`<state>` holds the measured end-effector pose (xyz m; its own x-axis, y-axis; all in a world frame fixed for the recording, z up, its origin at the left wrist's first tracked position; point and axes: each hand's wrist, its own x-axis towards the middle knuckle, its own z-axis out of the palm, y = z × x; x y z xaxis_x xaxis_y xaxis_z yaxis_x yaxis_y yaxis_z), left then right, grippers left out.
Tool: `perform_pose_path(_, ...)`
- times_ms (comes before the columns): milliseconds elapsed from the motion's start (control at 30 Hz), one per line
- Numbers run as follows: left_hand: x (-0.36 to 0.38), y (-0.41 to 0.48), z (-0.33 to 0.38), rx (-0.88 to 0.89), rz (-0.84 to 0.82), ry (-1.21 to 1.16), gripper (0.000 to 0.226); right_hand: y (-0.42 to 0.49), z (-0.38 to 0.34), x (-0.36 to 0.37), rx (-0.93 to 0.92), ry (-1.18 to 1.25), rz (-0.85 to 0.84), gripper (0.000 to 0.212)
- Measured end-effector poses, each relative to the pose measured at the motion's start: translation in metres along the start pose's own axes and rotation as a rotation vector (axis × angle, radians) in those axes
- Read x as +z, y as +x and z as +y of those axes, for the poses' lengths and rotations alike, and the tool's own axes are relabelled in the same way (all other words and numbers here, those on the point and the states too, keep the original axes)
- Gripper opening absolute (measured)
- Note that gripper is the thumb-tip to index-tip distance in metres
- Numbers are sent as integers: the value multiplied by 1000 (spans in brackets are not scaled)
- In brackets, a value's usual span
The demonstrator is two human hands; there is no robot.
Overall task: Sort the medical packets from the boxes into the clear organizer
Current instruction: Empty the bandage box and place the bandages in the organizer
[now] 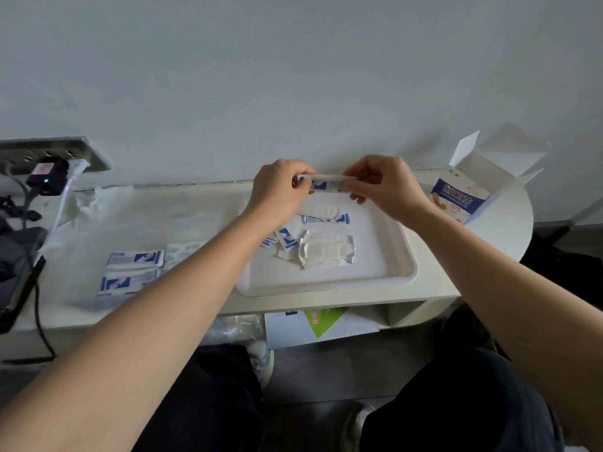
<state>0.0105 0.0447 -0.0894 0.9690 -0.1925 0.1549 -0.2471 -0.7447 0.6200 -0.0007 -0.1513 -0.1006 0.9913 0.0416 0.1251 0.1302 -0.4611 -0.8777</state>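
My left hand [280, 187] and my right hand [381, 184] pinch the two ends of a white and blue medical packet [323, 183], held level above the far edge of a white tray [385, 256]. On the tray lie several more blue and white packets [328, 219] and a crumpled white wrapper [326, 249]. An open white and blue box [460, 197] stands at the table's right end. Left of the tray, more packets [135, 259] sit in what looks like a clear organizer [176, 251], its edges hard to make out.
A wall socket plate with a plugged adapter [49, 177] and cables sits at the far left. A dark device [16, 288] leans at the table's left edge. Papers and a plastic bag [323, 324] lie on the shelf below. My knees are under the table front.
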Motion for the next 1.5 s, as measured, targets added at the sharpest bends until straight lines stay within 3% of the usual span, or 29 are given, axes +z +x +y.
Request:
perform_pose_path(167, -77, -14, -29, -28, -66, 71, 19, 6, -39, 49, -103, 49, 5, 8)
perform_pose_path(300, -120, -42, -68, -161, -72, 69, 19, 7, -73, 102, -140, 83, -45, 10)
perform_pose_path(533, -163, -79, -128, -349, -12, 149, 19, 10, -114, 178, -68, 158, -240, 8)
perform_pose_path(600, -175, -89, -143, -404, 45, 273, 5, 10, -121, 192, -8, 141, -318, 11)
perform_pose_path(700, -191, -109, -168, -460, 142, 340, 8, 9, -128, 213, 97, 91, -449, 15)
perform_pose_path(933, -188, -129, -183, -573, 87, 289, 14, -3, -136, 264, 205, -82, -603, 16)
perform_pose_path(1100, -184, -134, -192, -581, 109, 214, 26, -11, -132, 286, 81, -337, -585, 10)
perform_pose_path(1333, -183, -135, -197, -572, 113, 229, 23, -17, -128, 302, -209, -691, -449, 8)
perform_pose_path(1500, -182, -128, -188, -520, 145, 321, 24, -14, -135, 288, -286, -595, -490, 11)
